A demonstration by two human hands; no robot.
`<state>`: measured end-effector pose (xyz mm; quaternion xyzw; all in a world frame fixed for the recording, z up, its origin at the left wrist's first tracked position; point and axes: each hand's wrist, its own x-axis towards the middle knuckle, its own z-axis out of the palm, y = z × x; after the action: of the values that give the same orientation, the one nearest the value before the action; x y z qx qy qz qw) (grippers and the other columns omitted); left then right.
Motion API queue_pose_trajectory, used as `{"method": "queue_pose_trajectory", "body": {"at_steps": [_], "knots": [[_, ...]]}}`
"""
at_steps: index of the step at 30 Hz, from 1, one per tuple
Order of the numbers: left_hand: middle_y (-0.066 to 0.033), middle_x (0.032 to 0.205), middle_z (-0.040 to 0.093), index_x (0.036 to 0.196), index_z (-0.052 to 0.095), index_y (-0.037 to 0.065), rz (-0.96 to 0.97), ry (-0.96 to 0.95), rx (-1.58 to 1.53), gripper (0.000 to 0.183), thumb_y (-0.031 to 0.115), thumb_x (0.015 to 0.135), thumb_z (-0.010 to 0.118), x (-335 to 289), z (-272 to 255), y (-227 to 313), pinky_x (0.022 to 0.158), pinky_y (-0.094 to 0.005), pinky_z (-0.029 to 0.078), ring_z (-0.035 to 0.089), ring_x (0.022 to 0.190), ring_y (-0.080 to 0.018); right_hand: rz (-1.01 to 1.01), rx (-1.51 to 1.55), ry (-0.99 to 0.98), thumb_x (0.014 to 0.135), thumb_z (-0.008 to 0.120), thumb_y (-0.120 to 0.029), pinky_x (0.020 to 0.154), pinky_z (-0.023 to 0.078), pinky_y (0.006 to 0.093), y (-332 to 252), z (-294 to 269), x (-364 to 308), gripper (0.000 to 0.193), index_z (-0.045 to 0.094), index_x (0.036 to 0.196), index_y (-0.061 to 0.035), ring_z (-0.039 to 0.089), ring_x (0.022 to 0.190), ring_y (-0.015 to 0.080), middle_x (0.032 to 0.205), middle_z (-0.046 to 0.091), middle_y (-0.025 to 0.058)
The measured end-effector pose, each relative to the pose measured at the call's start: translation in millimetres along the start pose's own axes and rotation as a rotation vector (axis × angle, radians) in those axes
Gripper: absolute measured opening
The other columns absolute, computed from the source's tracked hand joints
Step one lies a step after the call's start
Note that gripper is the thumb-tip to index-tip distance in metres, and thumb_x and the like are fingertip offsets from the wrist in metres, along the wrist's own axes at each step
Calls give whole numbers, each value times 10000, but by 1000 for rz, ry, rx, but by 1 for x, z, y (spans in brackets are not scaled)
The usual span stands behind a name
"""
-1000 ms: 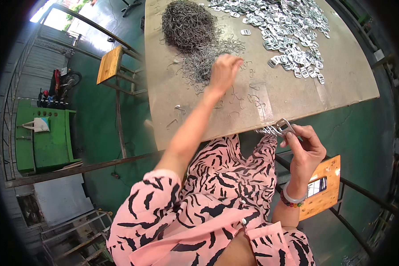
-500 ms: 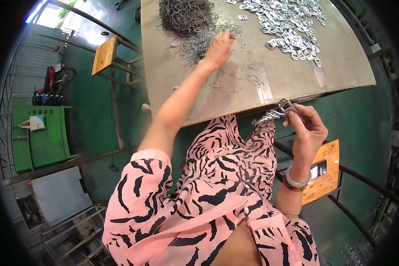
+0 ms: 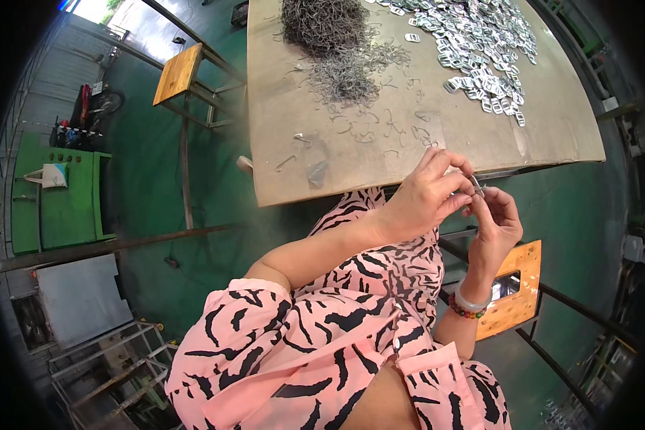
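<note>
Over the near table edge, my right hand pinches a small silver metal buckle between thumb and fingers. My left hand meets it there, its fingers closed at the buckle's edge; whatever they pinch is hidden. Most of the buckle is covered by the fingers. Farther off on the table lies a dense pile of dark wire hooks, with loose lighter wire hooks spilling toward me. Many flat silver buckles are heaped at the far right of the table.
The brown-covered table fills the upper middle. A scrap of clear plastic lies near its front left corner. Wooden stools stand at left and right. A green bench with a bag is farther left.
My left hand has come back from the wire hooks to the buckle in my right hand. The dangling row of metal pieces below the buckle is now hidden. My view has shifted slightly.
</note>
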<state>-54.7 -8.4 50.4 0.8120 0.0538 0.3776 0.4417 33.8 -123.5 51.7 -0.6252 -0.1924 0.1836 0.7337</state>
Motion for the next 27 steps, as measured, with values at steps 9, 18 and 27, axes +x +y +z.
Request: {"method": "queue_pose_trajectory", "body": {"at_steps": [9, 18, 27], "knots": [[-118, 930, 576, 887, 575, 18, 13, -27, -99, 192, -50, 722, 646, 14, 10, -15, 689, -328, 477, 580, 826, -273, -100, 32, -147, 767, 598, 122, 564, 511, 214, -11, -1, 11, 130, 631, 876, 61, 588, 718, 113, 934, 561, 81], [-117, 852, 607, 894, 539, -35, -75, -74, -109, 103, -95, 813, 560, 14, 12, -22, 697, -293, 521, 611, 790, -194, -182, -468, 15, 811, 590, -44, 584, 479, 253, 46, -64, 169, 226, 641, 1027, 3, 572, 653, 131, 814, 641, 76], [-99, 848, 613, 898, 554, -9, -96, -97, -186, 170, -107, 764, 589, 13, 14, -12, 681, -299, 467, 598, 771, -225, -588, -1066, -149, 743, 550, 22, 826, 451, 381, 129, -81, 272, 373, 599, 1105, -55, 552, 933, 330, 1033, 614, 165]]}}
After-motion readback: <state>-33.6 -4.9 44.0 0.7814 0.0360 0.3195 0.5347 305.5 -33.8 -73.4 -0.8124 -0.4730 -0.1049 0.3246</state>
